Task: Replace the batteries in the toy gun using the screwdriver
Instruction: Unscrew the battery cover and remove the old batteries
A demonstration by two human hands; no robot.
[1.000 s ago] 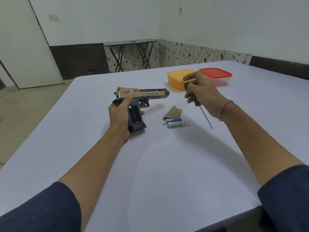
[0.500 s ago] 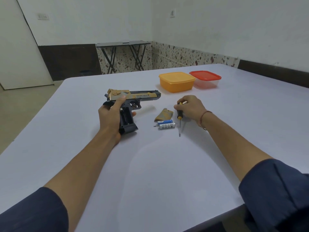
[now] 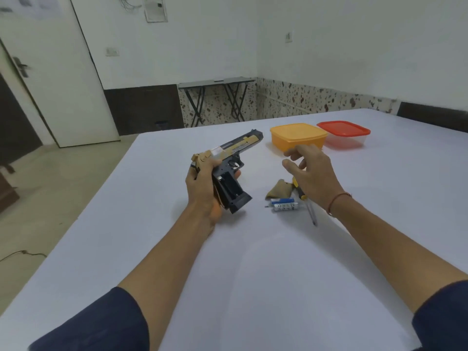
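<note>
My left hand (image 3: 202, 188) grips the gold and black toy gun (image 3: 229, 160) by its grip, a little above the white table (image 3: 253, 274). The battery compartment in the grip faces me, open and dark inside. The tan compartment cover (image 3: 278, 190) lies to the right of the gun. Two batteries (image 3: 285, 205) lie side by side just in front of it. The screwdriver (image 3: 307, 207) lies on the table, its handle partly hidden under my right hand (image 3: 312, 173). That hand hovers above it with fingers relaxed, holding nothing.
An orange lidded box (image 3: 297, 138) and a clear box with a red lid (image 3: 344, 134) stand side by side at the far part of the table. A folding table (image 3: 215, 84) stands against the far wall.
My right hand laid the screwdriver on the table, let go and lifted off it. My left hand tilted the gun so its muzzle points further away. The camera view rose.
</note>
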